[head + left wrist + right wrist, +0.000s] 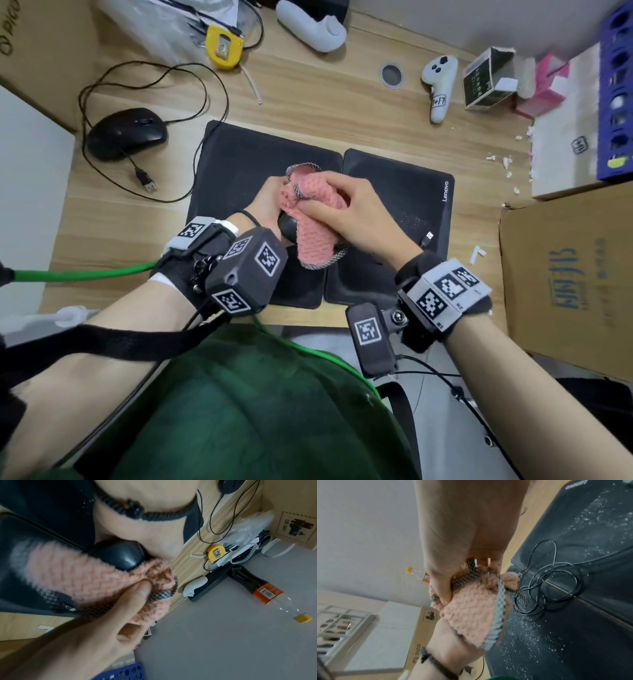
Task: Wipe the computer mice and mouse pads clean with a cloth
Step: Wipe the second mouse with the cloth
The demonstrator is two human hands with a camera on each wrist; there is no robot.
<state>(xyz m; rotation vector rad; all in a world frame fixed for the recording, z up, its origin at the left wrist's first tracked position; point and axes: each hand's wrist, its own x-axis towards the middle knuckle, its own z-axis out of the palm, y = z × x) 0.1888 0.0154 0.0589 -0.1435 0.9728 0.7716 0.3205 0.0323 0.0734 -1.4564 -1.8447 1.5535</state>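
My left hand (pixel 269 200) grips a black mouse (pixel 287 226) and holds it above the two black mouse pads. My right hand (pixel 346 209) grips a pink knitted cloth (pixel 315 240) with a grey checked edge, draped over the mouse; its thumb (pixel 137 592) presses the cloth (pixel 72 577) against the mouse (pixel 120 555). The left pad (pixel 236 161) and the Lenovo pad (pixel 400 192) lie side by side, both dotted with white specks (pixel 530 635). The held mouse's cable (pixel 547 585) lies coiled on the pads. A second black wired mouse (pixel 126 133) sits at the desk's left.
A yellow tape measure (pixel 224 48), two white controllers (pixel 311 27) (pixel 440 82) and a small open box (pixel 486 82) line the back of the desk. A cardboard box (pixel 565 274) and a blue rack (pixel 616 85) stand on the right. White crumbs (pixel 507 164) lie nearby.
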